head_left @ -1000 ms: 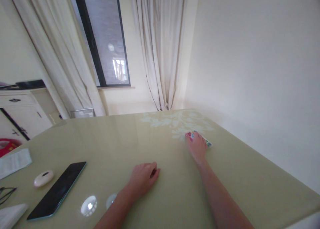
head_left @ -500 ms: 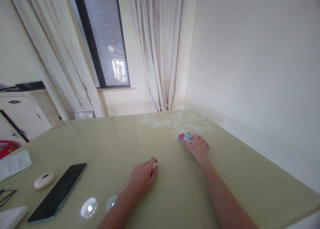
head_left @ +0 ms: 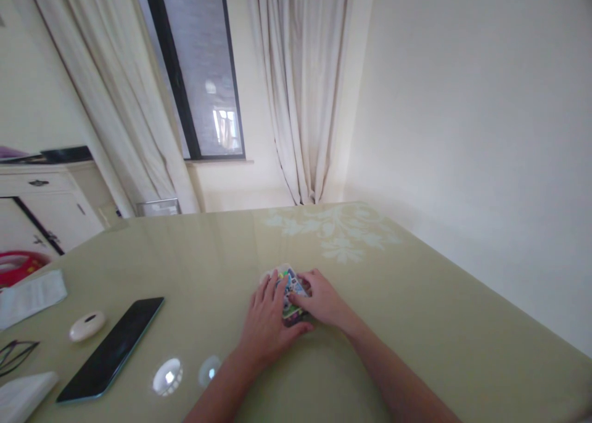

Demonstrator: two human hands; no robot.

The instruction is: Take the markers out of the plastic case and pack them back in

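A small, flat, brightly patterned card-like item lies at the middle of the tabletop, between my two hands. My left hand grips it from the left, its fingers laid over that side and the thumb by the near edge. From the right, my right hand holds the other edge, thumb on top and fingers bent around the side. The fingers cover part of the print, and I cannot tell whether it is one piece or a stack.
On the glossy green table, left of my hands, lie a dark tablet-like slab, a white oval object, glasses, a white item and a pale folded sheet. A wall borders the right side.
My right hand has drawn the patterned item back from the far right toward the middle. My left hand, with nothing in it before, has moved up onto the item.
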